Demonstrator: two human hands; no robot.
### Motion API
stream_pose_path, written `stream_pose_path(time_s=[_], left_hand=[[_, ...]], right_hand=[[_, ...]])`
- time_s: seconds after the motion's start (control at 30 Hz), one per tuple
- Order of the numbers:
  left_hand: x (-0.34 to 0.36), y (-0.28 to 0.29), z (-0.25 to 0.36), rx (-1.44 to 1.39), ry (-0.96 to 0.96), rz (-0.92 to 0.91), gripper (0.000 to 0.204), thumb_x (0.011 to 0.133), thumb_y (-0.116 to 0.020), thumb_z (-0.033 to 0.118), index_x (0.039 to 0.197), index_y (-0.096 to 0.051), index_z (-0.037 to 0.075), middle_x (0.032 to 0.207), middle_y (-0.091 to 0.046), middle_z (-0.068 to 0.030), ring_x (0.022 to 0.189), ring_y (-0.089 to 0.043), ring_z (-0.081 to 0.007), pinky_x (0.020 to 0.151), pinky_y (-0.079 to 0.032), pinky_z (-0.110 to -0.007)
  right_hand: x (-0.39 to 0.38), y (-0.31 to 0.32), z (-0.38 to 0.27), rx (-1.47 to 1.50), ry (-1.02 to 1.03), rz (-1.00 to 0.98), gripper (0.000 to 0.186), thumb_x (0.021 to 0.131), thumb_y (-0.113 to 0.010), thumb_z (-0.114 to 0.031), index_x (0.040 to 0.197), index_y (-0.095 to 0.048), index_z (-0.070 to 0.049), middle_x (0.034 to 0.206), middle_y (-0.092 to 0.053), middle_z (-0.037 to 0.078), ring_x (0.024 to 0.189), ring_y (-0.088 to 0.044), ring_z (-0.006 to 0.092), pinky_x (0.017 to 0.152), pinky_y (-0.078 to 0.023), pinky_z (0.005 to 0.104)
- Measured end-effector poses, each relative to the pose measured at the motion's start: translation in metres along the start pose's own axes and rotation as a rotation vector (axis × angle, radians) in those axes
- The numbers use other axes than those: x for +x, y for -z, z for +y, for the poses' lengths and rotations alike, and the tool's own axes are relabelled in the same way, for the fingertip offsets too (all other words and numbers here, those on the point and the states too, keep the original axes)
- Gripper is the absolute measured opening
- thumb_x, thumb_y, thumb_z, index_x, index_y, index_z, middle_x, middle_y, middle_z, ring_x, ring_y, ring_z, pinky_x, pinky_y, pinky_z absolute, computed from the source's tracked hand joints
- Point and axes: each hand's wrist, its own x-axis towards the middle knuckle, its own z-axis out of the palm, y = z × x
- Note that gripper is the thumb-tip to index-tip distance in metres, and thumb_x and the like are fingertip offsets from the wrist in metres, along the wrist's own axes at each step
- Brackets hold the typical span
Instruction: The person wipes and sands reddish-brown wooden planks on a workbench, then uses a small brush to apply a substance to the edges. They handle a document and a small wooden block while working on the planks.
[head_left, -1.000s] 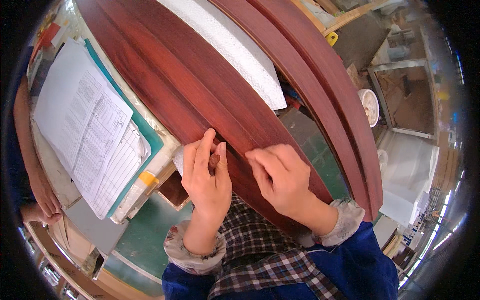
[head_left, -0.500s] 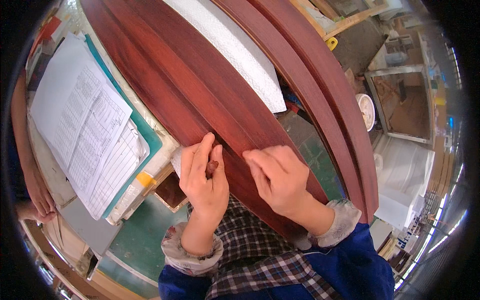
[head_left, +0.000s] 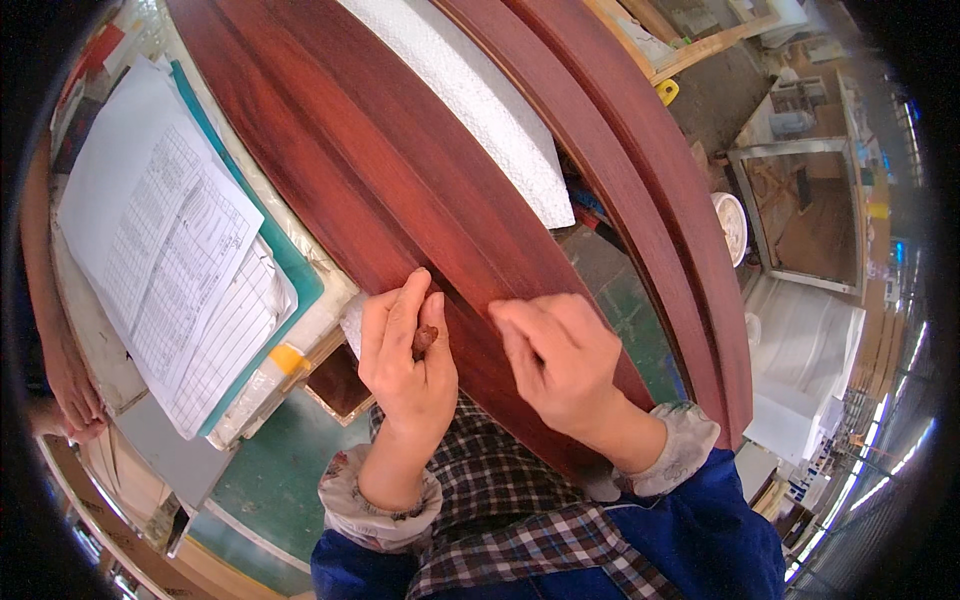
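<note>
A long reddish-brown wooden board (head_left: 400, 150) with grooves along its length runs from the far left toward me. My left hand (head_left: 408, 345) is closed near its left edge, fingertips beside a groove. Between its fingers and thumb sits a small reddish-brown lump (head_left: 425, 338); its material I cannot make out. My right hand (head_left: 565, 355) is curled over the board to the right, thumb and index finger pinched together. Whatever is in that pinch, if anything, is hidden.
To the left, printed papers (head_left: 155, 240) lie on a teal folder (head_left: 290, 255). A second grooved board (head_left: 640, 170) lies to the right, with white foam (head_left: 480, 100) between the two. A white tub (head_left: 730, 228) stands farther right. Another person's hand (head_left: 75, 400) shows at far left.
Both hands hold nearly the same pose over the board, with the lump still in my left hand. The whole view has shifted only slightly.
</note>
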Motion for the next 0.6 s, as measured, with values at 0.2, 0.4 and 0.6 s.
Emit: stream_pose_path(time_s=[0.2, 0.4, 0.6], left_hand=[[-0.0001, -0.0009, -0.0021, 0.006, -0.026, 0.01, 0.02, 0.086, -0.064, 0.003, 0.106, -0.066, 0.001, 0.085, -0.058, -0.007, 0.064, -0.048, -0.0134, 0.055, -0.038, -0.024], [0.0006, -0.0014, -0.0001, -0.003, -0.028, 0.014, 0.019, 0.086, -0.063, 0.002, 0.105, -0.065, 0.001, 0.086, -0.059, -0.0104, 0.071, -0.055, -0.0193, 0.062, -0.044, -0.027], [0.0015, 0.0015, 0.0042, 0.023, 0.008, -0.021, 0.02, 0.086, -0.063, 0.002, 0.106, -0.065, 0.0, 0.087, -0.06, -0.0116, 0.076, -0.057, -0.0222, 0.068, -0.046, -0.03]], right_hand=[[0.0021, 0.001, 0.0002, -0.037, 0.028, 0.0, 0.023, 0.073, -0.067, -0.002, 0.096, -0.065, -0.005, 0.077, -0.058, 0.006, 0.061, -0.054, 0.0225, 0.052, -0.044, 0.0304], [0.0, 0.001, -0.0034, -0.044, 0.016, -0.01, 0.023, 0.074, -0.069, -0.003, 0.096, -0.066, -0.005, 0.076, -0.058, 0.004, 0.061, -0.054, 0.0203, 0.051, -0.044, 0.0292], [-0.0052, -0.0004, -0.0037, -0.053, 0.022, -0.015, 0.024, 0.072, -0.07, -0.004, 0.096, -0.066, -0.006, 0.075, -0.057, 0.004, 0.06, -0.053, 0.0204, 0.051, -0.044, 0.0289]])
